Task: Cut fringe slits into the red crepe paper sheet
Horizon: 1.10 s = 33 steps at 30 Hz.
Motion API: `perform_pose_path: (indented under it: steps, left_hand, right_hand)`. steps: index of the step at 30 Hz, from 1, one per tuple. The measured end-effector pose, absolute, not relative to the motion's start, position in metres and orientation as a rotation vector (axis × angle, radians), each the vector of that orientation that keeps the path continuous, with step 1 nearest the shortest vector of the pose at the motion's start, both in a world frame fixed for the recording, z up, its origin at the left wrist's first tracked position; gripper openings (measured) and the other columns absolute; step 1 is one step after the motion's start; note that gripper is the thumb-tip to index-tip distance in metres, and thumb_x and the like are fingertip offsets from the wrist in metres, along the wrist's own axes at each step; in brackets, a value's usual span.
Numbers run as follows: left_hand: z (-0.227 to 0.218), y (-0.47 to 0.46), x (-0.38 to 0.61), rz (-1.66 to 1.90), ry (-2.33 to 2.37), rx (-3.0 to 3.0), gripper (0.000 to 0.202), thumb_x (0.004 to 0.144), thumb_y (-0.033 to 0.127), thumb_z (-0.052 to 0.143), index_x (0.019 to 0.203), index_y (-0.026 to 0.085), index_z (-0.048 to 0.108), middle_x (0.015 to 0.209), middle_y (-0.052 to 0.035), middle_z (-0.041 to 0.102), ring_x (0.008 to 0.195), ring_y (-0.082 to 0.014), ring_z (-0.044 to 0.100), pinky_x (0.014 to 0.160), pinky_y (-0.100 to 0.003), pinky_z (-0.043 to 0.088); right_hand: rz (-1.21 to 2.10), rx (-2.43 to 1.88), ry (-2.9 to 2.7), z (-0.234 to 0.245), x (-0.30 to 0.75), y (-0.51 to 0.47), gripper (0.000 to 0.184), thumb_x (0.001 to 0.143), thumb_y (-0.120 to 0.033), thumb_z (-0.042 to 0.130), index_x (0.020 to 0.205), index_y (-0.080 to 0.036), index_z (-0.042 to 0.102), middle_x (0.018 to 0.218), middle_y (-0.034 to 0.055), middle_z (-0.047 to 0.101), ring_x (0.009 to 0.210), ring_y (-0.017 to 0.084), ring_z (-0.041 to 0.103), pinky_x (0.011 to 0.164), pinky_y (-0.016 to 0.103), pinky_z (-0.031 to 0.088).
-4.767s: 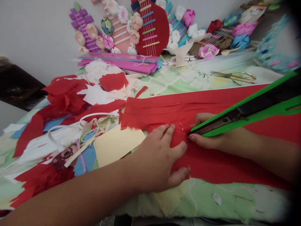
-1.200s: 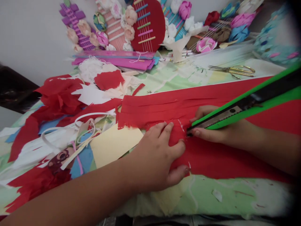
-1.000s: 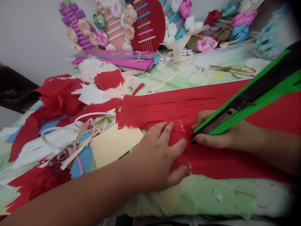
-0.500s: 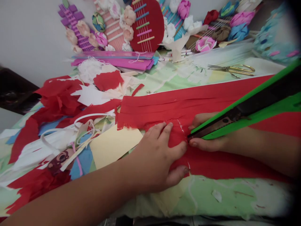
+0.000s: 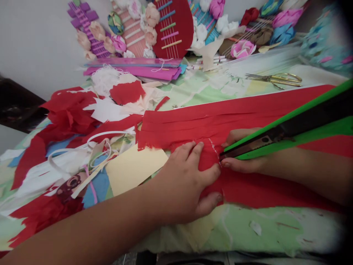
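My left hand (image 5: 186, 180) lies flat with its fingers spread, pressing on a sheet of red crepe-like paper (image 5: 248, 193). In a pen-like hold, my right hand (image 5: 238, 165) is closed around a green utility knife (image 5: 303, 123) with a black channel. Its back end looms large toward the camera, and its tip rests on the red paper just right of my left fingers. A broken white line runs through the paper beside the tip. The paper's upper part is layered in long folds with a ragged left end. My right palm is partly hidden by the knife.
Gold-handled scissors (image 5: 275, 79) lie behind the paper. A cream card (image 5: 135, 167) and red scraps (image 5: 68, 110) are at left, with white ribbon loops. Paper-flower decorations and a red panel (image 5: 179, 29) lean against the wall. A green patterned cloth (image 5: 248, 228) covers the table.
Both hands and the utility knife keep nearly the same places on the red paper. The view has shifted slightly, and the knife's tip sits a touch higher in the picture.
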<state>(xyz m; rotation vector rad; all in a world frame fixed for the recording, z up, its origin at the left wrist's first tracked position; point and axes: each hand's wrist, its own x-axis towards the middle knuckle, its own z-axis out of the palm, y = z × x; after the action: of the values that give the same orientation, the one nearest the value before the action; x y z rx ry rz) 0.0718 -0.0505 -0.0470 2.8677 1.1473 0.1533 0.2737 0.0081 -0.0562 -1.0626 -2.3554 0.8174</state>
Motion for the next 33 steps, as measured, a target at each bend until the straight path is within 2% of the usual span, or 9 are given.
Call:
perform_pose_path:
  steps: [7, 12, 20, 29, 33]
  left_hand:
    - [-0.0467, -0.0506, 0.0721, 0.139, 1.160, 2.846, 0.048, 0.079, 0.049, 0.044, 0.116, 0.018, 0.051, 0.128, -0.0206, 0.039, 0.119, -0.0403, 0.032, 0.093, -0.054, 0.027]
    - [-0.0468, -0.0511, 0.0717, 0.162, 1.153, 2.852, 0.048, 0.080, 0.049, 0.043, 0.116, 0.018, 0.051, 0.128, -0.0203, 0.039, 0.119, -0.0397, 0.032, 0.093, -0.054, 0.027]
    - [-0.0484, -0.0508, 0.0722, 0.162, 1.170, 2.855, 0.053, 0.079, 0.050, 0.044, 0.120, 0.016, 0.048, 0.127, -0.0229, 0.038, 0.117, -0.0413, 0.033, 0.092, -0.054, 0.028]
    - [-0.0487, -0.0519, 0.0717, 0.143, 1.186, 2.844, 0.052, 0.079, 0.051, 0.043, 0.118, 0.018, 0.048, 0.128, -0.0215, 0.037, 0.117, -0.0412, 0.032, 0.091, -0.055, 0.029]
    - [-0.0493, -0.0510, 0.0714, 0.159, 1.179, 2.851, 0.051, 0.079, 0.051, 0.044, 0.118, 0.018, 0.048, 0.127, -0.0209, 0.037, 0.118, -0.0410, 0.031, 0.091, -0.055, 0.029]
  right_hand:
    - [0.970, -1.167, -2.265, -0.0531, 0.2715, 0.0093, 0.024, 0.064, -0.037, 0.064, 0.073, -0.019, 0.050, 0.065, -0.0007, 0.058, 0.059, 0.013, 0.054, 0.052, 0.024, 0.042]
    - [0.995, -1.135, -2.164, -0.0533, 0.2737, 0.0118, 0.023, 0.062, -0.038, 0.065, 0.071, -0.022, 0.052, 0.068, -0.0015, 0.060, 0.063, 0.015, 0.057, 0.053, 0.025, 0.044]
    - [1.105, -0.921, -2.205, -0.0497, 0.2759, 0.0103, 0.017, 0.067, -0.031, 0.062, 0.066, -0.017, 0.051, 0.057, -0.0019, 0.056, 0.052, 0.009, 0.053, 0.044, 0.018, 0.040]
    - [0.956, -0.876, -2.297, -0.0538, 0.2738, 0.0083, 0.024, 0.069, -0.035, 0.059, 0.060, -0.017, 0.047, 0.049, -0.0045, 0.048, 0.045, 0.006, 0.045, 0.039, 0.017, 0.034]
    - [0.892, -0.877, -2.326, -0.0549, 0.2734, 0.0073, 0.024, 0.071, -0.036, 0.056, 0.061, -0.017, 0.046, 0.051, -0.0035, 0.049, 0.046, 0.006, 0.047, 0.041, 0.017, 0.037]
